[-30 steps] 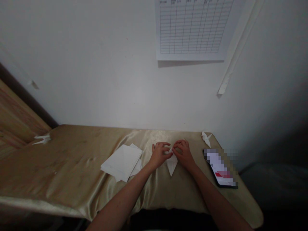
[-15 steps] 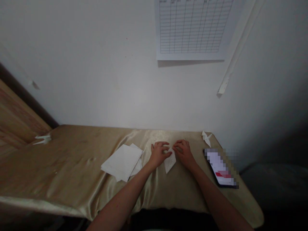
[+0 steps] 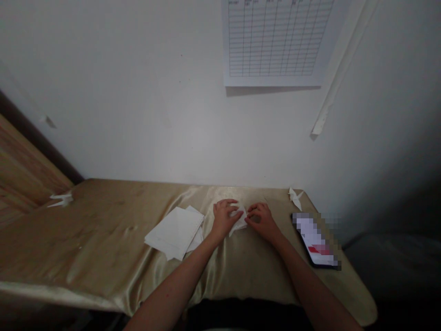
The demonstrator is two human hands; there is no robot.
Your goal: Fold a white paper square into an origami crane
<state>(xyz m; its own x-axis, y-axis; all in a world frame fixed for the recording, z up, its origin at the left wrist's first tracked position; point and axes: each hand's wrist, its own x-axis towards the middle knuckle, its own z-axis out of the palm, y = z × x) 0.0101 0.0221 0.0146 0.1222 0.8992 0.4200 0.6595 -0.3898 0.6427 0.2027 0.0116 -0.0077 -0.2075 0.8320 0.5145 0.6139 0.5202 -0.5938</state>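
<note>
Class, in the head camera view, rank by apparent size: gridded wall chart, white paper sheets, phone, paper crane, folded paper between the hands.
1. Gridded wall chart
2. White paper sheets
3. Phone and folded paper, too hidden to rank apart
4. Paper crane

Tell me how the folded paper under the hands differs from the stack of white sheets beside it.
The folded paper is a single small, creased piece, while the stack of white sheets is several larger flat rectangles. The left hand covers part of the folded paper, with the right hand close by; no hand touches the stack. Both are white paper on gold satin cloth.
</note>
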